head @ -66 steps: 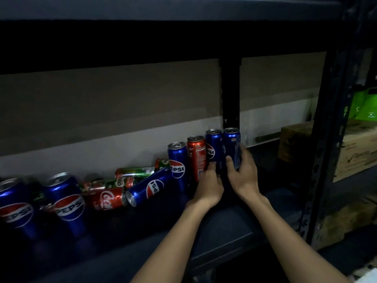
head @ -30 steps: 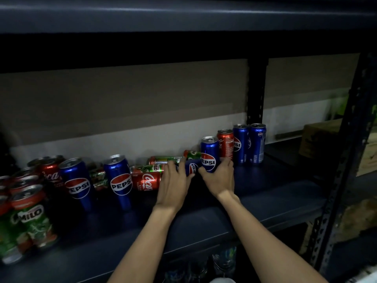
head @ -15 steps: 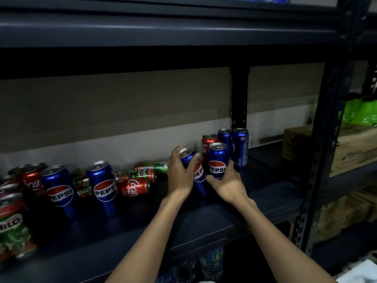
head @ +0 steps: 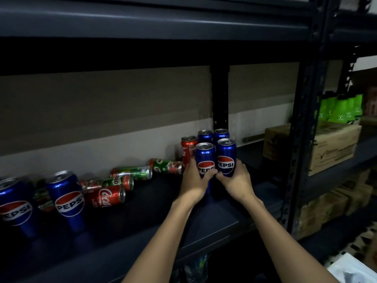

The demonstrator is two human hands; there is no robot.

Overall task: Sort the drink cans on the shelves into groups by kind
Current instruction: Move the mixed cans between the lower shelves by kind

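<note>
My left hand [head: 193, 181] grips an upright blue Pepsi can [head: 204, 158]. Beside it my right hand [head: 236, 181] grips a second upright Pepsi can [head: 226, 155]. Both cans stand side by side in front of two more Pepsi cans [head: 213, 135] at the back of the dark shelf [head: 155, 213]. A red Coca-Cola can [head: 188, 149] stands just left of them. Green Milo cans [head: 166, 166] lie on their sides to the left, with a fallen Coca-Cola can [head: 107, 196]. Two upright Pepsi cans [head: 68, 199] stand at far left.
A black upright post [head: 220, 99] runs behind the Pepsi group, and another steel post [head: 302, 139] bounds the shelf at right. Cardboard boxes [head: 326, 146] and green bottles [head: 342, 108] sit on the neighbouring rack. The shelf above [head: 155, 25] hangs low overhead.
My left hand stood the fallen Pepsi can upright and brought it right. My right hand slid its Pepsi can right too. Both now stand together in front of the rear pair.
</note>
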